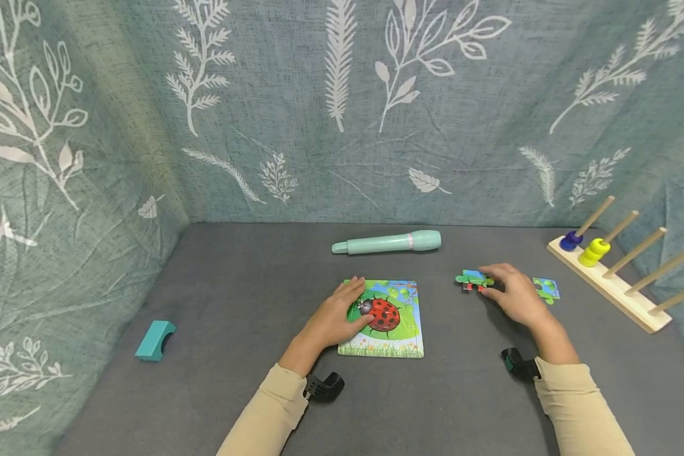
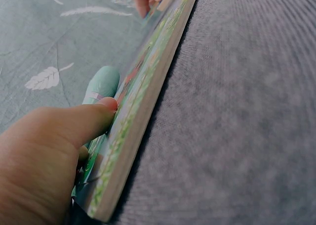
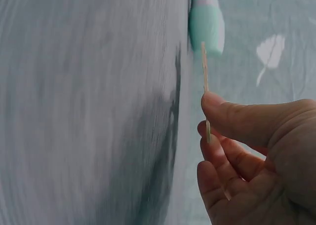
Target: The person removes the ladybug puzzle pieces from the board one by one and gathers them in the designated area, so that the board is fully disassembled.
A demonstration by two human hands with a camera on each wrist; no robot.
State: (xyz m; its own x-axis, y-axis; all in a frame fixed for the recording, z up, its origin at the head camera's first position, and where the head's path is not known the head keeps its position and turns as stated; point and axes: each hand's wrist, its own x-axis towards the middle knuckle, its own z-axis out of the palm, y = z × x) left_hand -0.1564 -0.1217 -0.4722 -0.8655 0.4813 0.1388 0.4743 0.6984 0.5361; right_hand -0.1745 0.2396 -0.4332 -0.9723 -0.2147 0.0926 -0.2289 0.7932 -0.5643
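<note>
My left hand (image 1: 335,318) rests flat over the left side of a square ladybug puzzle (image 1: 406,345), fingers extended toward its upper left corner. In the left wrist view the thumb lies on the top face of the puzzle (image 2: 129,151), whose thick wooden edge shows. Off to the right, my right hand (image 1: 515,294) pinches a blue, green and red puzzle piece (image 1: 470,276) between thumb and fingers. The right wrist view shows that piece (image 3: 206,72) edge-on, thin and held above the table, its shadow below. Beyond the right hand lies another puzzle piece (image 1: 549,288).
A mint toy microphone (image 1: 379,244) lies behind the puzzle. At the right stands a wooden peg rack (image 1: 618,288) with blue and yellow rings. A teal arch block (image 1: 155,340) sits far left. Leaf-patterned cloth (image 1: 296,114) hangs behind the grey table (image 1: 251,285).
</note>
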